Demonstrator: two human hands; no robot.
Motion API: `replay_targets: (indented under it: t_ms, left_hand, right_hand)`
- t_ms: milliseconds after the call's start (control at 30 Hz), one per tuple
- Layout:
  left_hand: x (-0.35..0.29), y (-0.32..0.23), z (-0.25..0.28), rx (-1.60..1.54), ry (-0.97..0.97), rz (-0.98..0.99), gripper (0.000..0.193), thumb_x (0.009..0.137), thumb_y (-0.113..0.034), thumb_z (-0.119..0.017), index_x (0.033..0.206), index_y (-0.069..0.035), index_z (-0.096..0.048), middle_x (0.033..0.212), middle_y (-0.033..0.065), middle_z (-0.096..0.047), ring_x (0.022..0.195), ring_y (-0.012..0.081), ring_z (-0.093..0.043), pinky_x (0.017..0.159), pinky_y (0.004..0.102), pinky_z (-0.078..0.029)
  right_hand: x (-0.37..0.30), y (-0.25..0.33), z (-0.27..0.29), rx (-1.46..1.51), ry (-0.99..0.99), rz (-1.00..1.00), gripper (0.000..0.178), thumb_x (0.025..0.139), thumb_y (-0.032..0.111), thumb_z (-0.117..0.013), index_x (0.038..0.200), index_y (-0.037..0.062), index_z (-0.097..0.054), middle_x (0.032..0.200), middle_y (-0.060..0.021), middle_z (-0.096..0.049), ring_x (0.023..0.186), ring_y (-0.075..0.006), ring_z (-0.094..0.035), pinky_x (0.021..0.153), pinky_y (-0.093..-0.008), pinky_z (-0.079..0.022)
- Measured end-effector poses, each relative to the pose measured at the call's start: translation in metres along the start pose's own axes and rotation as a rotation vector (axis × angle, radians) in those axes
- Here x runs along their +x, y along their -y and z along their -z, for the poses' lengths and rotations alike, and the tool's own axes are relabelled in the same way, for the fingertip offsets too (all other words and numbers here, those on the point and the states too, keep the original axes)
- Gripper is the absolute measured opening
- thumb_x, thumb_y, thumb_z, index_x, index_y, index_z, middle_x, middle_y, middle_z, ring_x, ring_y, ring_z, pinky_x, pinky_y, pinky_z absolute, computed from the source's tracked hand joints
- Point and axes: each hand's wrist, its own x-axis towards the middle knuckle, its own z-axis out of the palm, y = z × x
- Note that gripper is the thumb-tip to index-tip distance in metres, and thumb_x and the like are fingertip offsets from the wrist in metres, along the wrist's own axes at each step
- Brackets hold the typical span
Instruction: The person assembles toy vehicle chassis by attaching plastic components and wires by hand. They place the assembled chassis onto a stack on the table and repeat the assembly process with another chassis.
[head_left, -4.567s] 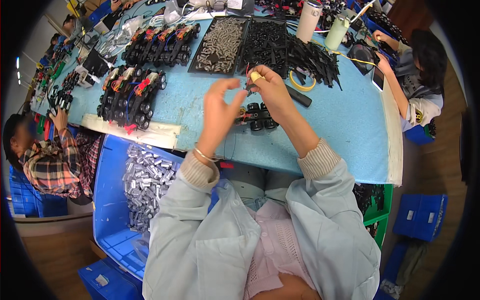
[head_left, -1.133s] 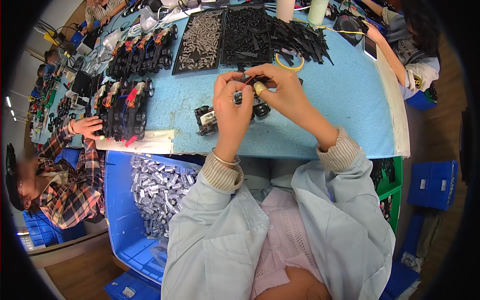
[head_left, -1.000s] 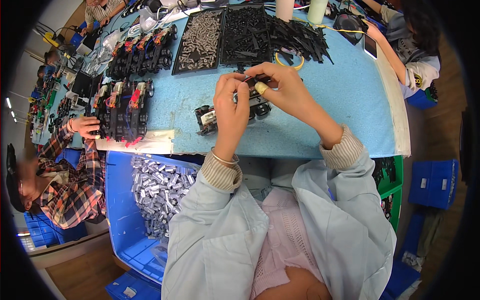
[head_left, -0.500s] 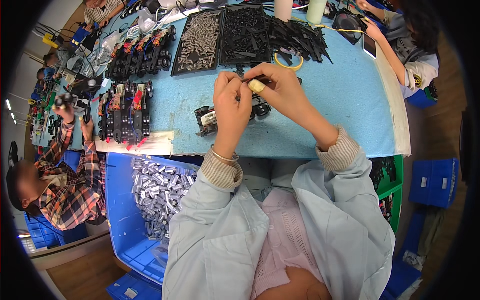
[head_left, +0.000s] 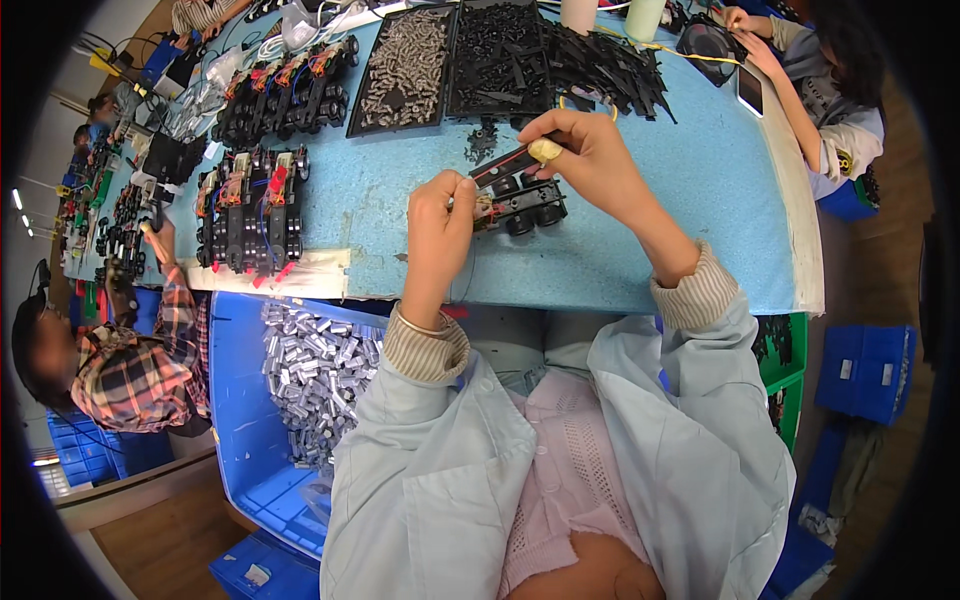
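Left hand (head_left: 440,212) and right hand (head_left: 585,160) had moved farther apart since 0.5 s earlier, baring black strip (head_left: 503,168). Strip sat at far side of wheeled chassis (head_left: 522,203), right hand pinching it. Left fingers curled together left of chassis; couldn't tell their grip. Metal parts (head_left: 405,75) lay beyond chassis.

Blue table (head_left: 650,235) is spreading beneath the left hand (head_left: 438,222)
Far left of it, lights (head_left: 16,198) are glowing near a grey wall (head_left: 44,155); far right, brown floor (head_left: 900,240) is showing
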Motion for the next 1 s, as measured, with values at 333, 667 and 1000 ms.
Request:
replay_targets:
  t_ms: [333,667,1000]
  left_hand:
    - [0.003,0.017,-0.009,-0.596,0.063,-0.058,0.023,0.096,-0.018,-0.051,0.078,-0.003,-0.055,0.065,-0.0030,-0.053,0.057,0.0037,-0.046,0.052,0.0217,-0.038]
    - [-0.002,-0.002,-0.030,-0.404,-0.170,-0.151,0.009,0.087,-0.007,-0.061,0.090,0.000,-0.056,0.080,0.0010,-0.055,0.058,0.0058,-0.049,0.048,0.0216,-0.039]
    - [0.001,0.011,-0.045,0.276,-0.379,-0.564,0.008,0.082,0.004,-0.059,0.089,0.001,-0.058,0.080,0.0085,-0.049,0.056,0.0152,-0.044,0.049,0.0253,-0.037]
  right_hand:
    - [-0.006,-0.016,-0.003,-0.069,0.015,0.092,0.022,0.083,0.001,-0.061,0.105,-0.0017,-0.060,0.085,-0.0055,-0.062,0.076,-0.0179,-0.064,0.067,-0.0273,-0.052]
    - [-0.019,-0.045,-0.007,-0.946,-0.169,0.641,0.020,0.073,0.009,-0.065,0.090,0.0061,-0.057,0.076,-0.0083,-0.057,0.071,-0.0279,-0.060,0.059,-0.0371,-0.046]
    - [-0.038,-0.015,-0.003,-0.985,-0.023,0.248,0.020,0.084,0.024,-0.060,0.087,0.0057,-0.052,0.074,-0.0102,-0.061,0.066,-0.0299,-0.062,0.055,-0.0423,-0.046]
